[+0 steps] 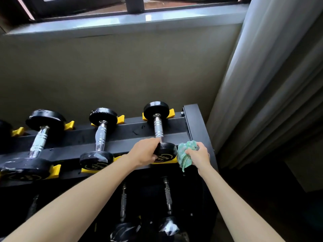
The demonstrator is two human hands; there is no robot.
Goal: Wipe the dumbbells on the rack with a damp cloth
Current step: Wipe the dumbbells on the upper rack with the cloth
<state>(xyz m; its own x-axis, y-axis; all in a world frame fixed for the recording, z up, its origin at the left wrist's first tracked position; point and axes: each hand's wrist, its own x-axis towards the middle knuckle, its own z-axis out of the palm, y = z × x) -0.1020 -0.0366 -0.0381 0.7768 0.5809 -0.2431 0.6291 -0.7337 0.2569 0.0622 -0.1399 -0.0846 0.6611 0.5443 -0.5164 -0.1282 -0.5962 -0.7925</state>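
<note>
A black rack (192, 123) with yellow cradles carries several black dumbbells with chrome handles. The rightmost dumbbell (158, 127) lies on the top tier. My left hand (144, 152) grips its near head, fingers curled over the top and thumb on the front face. My right hand (198, 155) holds a bunched green cloth (185, 154) right beside that head, on its right. The middle dumbbell (100, 137) and a larger left dumbbell (39, 140) lie untouched, their near heads showing whitish smears.
A beige wall and a window sill (122, 21) rise behind the rack. A grey curtain (271, 75) hangs close on the right. More dumbbells (167, 203) lie on a lower tier beneath my arms.
</note>
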